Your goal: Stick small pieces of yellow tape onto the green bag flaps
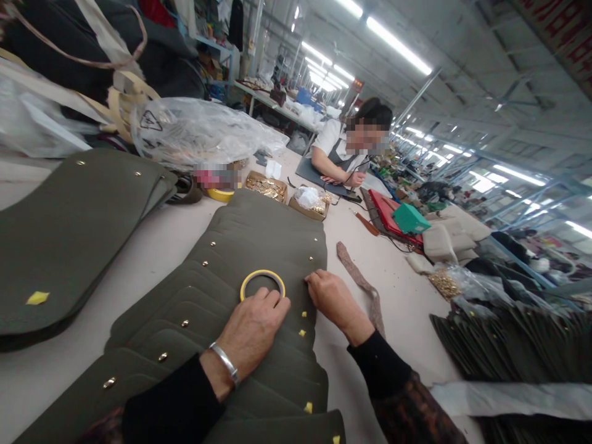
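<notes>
Grasped by its near rim in the left hand (253, 324): a roll of yellow tape (263, 273), over the middle of a row of overlapping dark green panels (272, 234). Right hand (333, 302) at the panels' right edge, fingertips pinched together; cannot tell about anything between them. Along that same edge, nearer the body, small yellow pieces (302, 333). Right of the panels, a broad bare stretch of table (398, 283), crossed by a mottled brown strip (356, 274) near the right hand and bounded farther out by a packed dark green stack (513, 345). To the left, a narrower bare lane, then another pile of panels (83, 209). Tight at the far end: just beyond the panels, two open cardboard boxes, the left box (283, 196) full of gold-coloured metal pieces, the right box (308, 211) with clear plastic and more gold-coloured pieces inside. Farther left, a big clear plastic bag (198, 132), contents indistinct.
</notes>
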Action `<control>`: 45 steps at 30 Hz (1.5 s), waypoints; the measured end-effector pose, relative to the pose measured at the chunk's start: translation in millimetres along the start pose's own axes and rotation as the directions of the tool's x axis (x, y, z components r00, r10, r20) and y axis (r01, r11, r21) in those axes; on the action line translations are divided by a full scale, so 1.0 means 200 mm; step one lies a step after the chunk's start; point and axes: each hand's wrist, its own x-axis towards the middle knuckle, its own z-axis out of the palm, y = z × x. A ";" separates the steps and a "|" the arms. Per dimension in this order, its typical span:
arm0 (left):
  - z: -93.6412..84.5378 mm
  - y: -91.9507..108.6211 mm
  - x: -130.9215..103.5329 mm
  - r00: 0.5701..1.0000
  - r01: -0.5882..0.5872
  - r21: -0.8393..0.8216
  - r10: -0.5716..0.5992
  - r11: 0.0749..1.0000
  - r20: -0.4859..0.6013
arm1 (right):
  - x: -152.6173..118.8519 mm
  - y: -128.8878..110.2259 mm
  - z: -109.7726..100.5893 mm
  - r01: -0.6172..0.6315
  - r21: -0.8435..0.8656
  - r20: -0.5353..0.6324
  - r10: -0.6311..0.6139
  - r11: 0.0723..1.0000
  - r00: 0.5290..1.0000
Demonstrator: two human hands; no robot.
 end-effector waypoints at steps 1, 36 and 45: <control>0.00 0.00 0.00 1.000 0.002 0.007 -0.002 1.000 0.005 | 0.03 -0.01 0.00 -0.057 0.007 0.025 0.057 0.998 0.998; 0.01 -0.07 -0.05 0.951 -0.149 -0.300 0.054 0.942 -0.304 | -0.21 -0.27 -0.03 0.303 0.374 -0.530 -0.065 0.877 0.845; -0.01 -0.03 -0.04 0.946 -0.163 -0.210 0.092 0.964 -0.311 | -0.26 -0.33 -0.04 -0.032 0.814 -0.252 0.402 0.580 0.880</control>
